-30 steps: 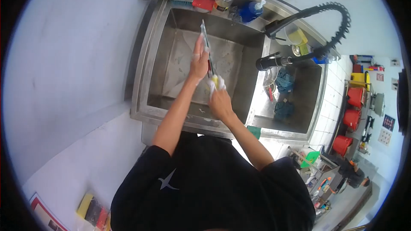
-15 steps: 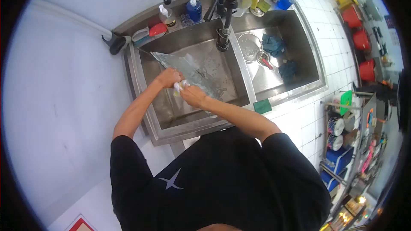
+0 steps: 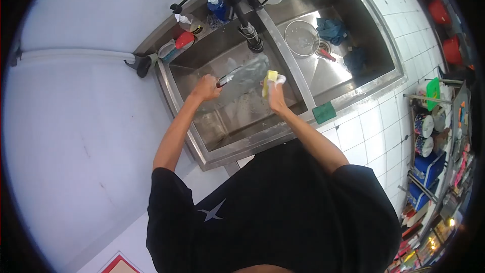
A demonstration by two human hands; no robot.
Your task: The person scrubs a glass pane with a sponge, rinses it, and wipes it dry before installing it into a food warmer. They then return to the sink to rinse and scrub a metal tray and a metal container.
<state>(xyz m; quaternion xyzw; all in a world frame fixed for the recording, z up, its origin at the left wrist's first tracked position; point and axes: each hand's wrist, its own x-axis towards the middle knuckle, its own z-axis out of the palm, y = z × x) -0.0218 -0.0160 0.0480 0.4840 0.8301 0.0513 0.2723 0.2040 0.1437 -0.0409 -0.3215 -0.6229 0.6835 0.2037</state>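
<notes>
grey and foam-streaked, a flat piece slants inside the left basin, its long axis running from my left hand, fingers clenched on its dark near end, forward and right toward the tap head. my right hand grips a yellow sponge close by, contact unclear. soaping looks well under way; suds are not yet off.

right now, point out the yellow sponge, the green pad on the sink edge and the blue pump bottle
yellow sponge [image 3: 272,76]: head view, on its bright yellow upper part
green pad [image 3: 324,112]: head view, middle of its flat top
blue pump bottle [image 3: 217,8]: head view, on its blue body
</notes>
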